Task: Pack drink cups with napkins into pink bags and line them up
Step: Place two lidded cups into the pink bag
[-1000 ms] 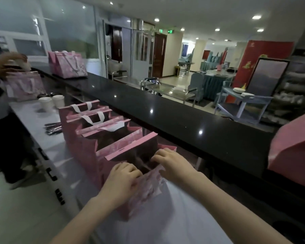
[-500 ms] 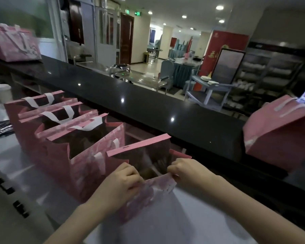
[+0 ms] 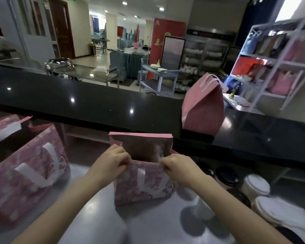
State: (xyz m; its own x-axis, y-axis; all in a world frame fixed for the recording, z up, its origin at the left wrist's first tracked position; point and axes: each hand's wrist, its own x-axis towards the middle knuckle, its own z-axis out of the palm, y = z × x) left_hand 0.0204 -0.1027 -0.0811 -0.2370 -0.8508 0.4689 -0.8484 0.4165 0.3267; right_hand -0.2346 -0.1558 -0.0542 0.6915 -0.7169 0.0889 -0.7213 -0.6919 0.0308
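Observation:
A pink patterned bag (image 3: 143,184) stands open on the steel worktop (image 3: 148,224) in front of me. My left hand (image 3: 111,162) pinches the left end of its near rim, and my right hand (image 3: 178,167) pinches the right end. White handles hang down its front. What is inside the bag is too dark to tell. A row of pink bags (image 3: 25,169) stands to the left, apart from the held one. White-lidded drink cups (image 3: 255,186) sit at the right edge of the worktop.
A raised black counter (image 3: 95,106) runs behind the worktop, with another pink bag (image 3: 202,110) standing on it at the right. Dark lidded cups (image 3: 225,175) sit under the counter ledge. A white shelf rack (image 3: 275,67) stands far right.
The held bag has moved to the right, away from the row, and now faces me squarely. My view has swung right, bringing the cups and the shelf rack into sight.

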